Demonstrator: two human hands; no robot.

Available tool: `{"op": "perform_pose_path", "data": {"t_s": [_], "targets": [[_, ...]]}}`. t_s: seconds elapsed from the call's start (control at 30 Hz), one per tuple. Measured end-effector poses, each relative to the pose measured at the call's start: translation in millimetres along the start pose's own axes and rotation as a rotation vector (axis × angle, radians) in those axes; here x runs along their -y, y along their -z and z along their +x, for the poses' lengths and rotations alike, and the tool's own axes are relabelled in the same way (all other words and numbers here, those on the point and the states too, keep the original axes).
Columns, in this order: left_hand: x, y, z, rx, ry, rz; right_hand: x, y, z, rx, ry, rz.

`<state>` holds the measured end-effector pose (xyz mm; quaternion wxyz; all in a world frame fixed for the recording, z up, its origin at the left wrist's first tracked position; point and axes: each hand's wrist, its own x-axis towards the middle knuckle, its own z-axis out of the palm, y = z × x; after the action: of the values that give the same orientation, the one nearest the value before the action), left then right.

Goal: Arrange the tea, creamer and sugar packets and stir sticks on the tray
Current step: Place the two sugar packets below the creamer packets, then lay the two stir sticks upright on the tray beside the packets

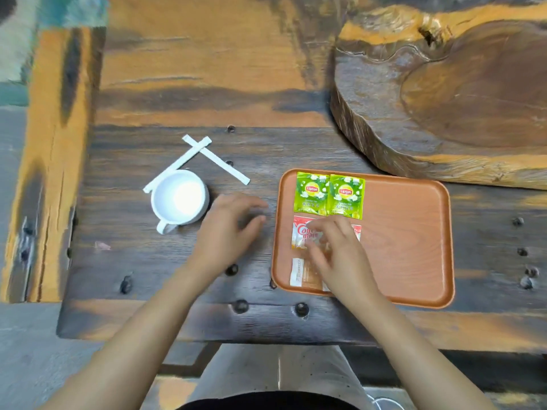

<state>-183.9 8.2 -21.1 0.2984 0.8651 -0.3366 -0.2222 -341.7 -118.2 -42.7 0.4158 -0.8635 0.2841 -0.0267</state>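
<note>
So far, your orange-brown wooden tray [414, 241] holds two green Lipton tea packets [329, 195] at its far left, the red-and-white Coffee-mate creamer packets [302, 235] under your right hand [340, 255], whose spread fingers [318, 250] press them flat, and the sugar packet [302, 272] nearest. Your left hand [228, 232] rests loosely open on the dark wooden bench [148, 261]. The two crossed white paper-wrapped stir sticks [207, 158] by the white cup [179, 198] are left.

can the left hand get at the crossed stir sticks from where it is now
Probably yes. The left hand rests open on the table just right of the white cup, and the stir sticks lie beyond it on bare wood. One stick's lower end runs beside the cup, but the crossing is uncovered.
</note>
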Motion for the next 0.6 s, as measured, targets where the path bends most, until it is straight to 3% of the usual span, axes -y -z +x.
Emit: {"op": "perform_pose_path", "data": {"t_s": [0.13, 0.2, 0.3, 0.4, 0.6], "targets": [[6, 67, 44, -0.129, 0.203, -0.385, 38, -20, 74, 0.005, 0.091, -0.044], [24, 89, 68, -0.183, 0.276, -0.409, 51, -38, 108, 0.071, 0.099, -0.12], [65, 100, 96, -0.169, 0.446, -0.183, 64, -64, 144, 0.182, 0.069, -0.284], [101, 96, 108, -0.02, 0.565, 0.044, 71, -83, 160, 0.231, 0.005, -0.375], [132, 91, 119, 0.181, 0.483, 0.219, 72, -100, 168, 0.142, -0.107, -0.385]]}}
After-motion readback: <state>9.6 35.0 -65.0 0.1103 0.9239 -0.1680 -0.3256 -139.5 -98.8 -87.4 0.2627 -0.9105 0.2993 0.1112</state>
